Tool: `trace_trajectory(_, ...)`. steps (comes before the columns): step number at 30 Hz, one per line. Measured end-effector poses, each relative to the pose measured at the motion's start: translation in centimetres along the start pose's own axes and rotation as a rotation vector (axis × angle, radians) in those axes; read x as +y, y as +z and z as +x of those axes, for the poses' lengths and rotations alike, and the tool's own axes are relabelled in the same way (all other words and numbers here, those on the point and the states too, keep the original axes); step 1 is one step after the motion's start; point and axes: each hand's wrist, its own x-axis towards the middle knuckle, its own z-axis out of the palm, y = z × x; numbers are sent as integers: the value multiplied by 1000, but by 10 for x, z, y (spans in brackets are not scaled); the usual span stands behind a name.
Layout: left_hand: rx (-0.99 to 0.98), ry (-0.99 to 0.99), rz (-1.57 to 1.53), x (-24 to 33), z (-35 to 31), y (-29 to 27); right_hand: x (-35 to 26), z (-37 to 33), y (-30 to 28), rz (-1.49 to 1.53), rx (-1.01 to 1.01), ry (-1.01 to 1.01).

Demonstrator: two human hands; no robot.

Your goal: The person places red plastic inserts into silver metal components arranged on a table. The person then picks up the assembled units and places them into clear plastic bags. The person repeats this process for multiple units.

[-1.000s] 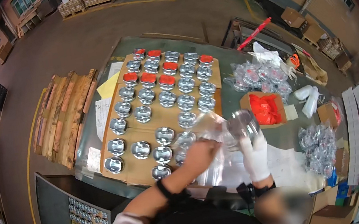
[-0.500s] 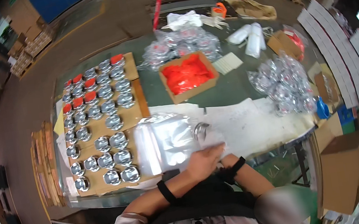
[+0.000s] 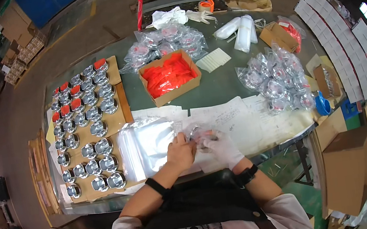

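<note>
In front of me a metal piston in a clear plastic bag (image 3: 198,132) rests over the white paper. My left hand (image 3: 182,151), bare, has its fingers closed on the bag's near left side. From the right my right hand (image 3: 223,149), in a white glove, grips the same bagged piston. A stack of flat clear bags (image 3: 146,143) lies just left of my left hand. Farther left, shiny pistons (image 3: 104,146) stand in rows on a cardboard sheet (image 3: 122,171), several topped with red packets. A cardboard box of red packets (image 3: 162,100) sits beyond my hands.
Bagged pistons are heaped at the right (image 3: 278,79) and at the back (image 3: 167,38). Rolled clear bags (image 3: 243,34), white cards (image 3: 213,60) and a blue tape dispenser (image 3: 322,104) lie about the table. An upright carton (image 3: 351,170) stands at the lower right.
The view has shifted, so the table's things sit farther left. My hands, crossed over each other before, are now apart on either side of the piston, which is inside the bag.
</note>
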Motion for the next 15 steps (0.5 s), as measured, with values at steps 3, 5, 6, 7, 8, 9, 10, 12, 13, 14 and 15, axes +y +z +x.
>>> trace_trajectory(3, 27, -31, -32, -6, 4, 18, 3, -3, 4, -348, 143, -536)
trace_trajectory(5, -37, -40, -50, -11, 7, 17, 8, 10, 3, -814, 51, -716)
trace_trajectory(6, -62, -43, -56, -13, 13, 12, 6, 21, 1, -1051, 5, -809)
trace_trajectory(7, -2, -35, -87, -11, 14, 7, 2, 27, 2, -1141, -20, -680)
trace_trajectory(8, 58, -27, -117, -7, 10, 2, -4, 31, 6, -1228, -43, -548)
trace_trajectory(9, 110, -26, -144, -6, 5, -1, -9, 33, 12, -1302, -74, -413)
trace_trajectory(10, 74, 5, -154, -11, 5, 0, -10, 40, 16, -1343, -107, -426)
trace_trajectory(12, 8, 72, -174, -23, 10, -4, -9, 61, 22, -1430, -168, -456)
trace_trajectory(13, 124, 27, -234, -28, 17, -12, -10, 66, 16, -1283, -255, -500)
trace_trajectory(14, 240, -16, -295, -36, 28, -21, -9, 69, 2, -1135, -338, -539)
trace_trajectory(15, 362, -57, -357, -42, 42, -40, -7, 75, -10, -991, -417, -576)
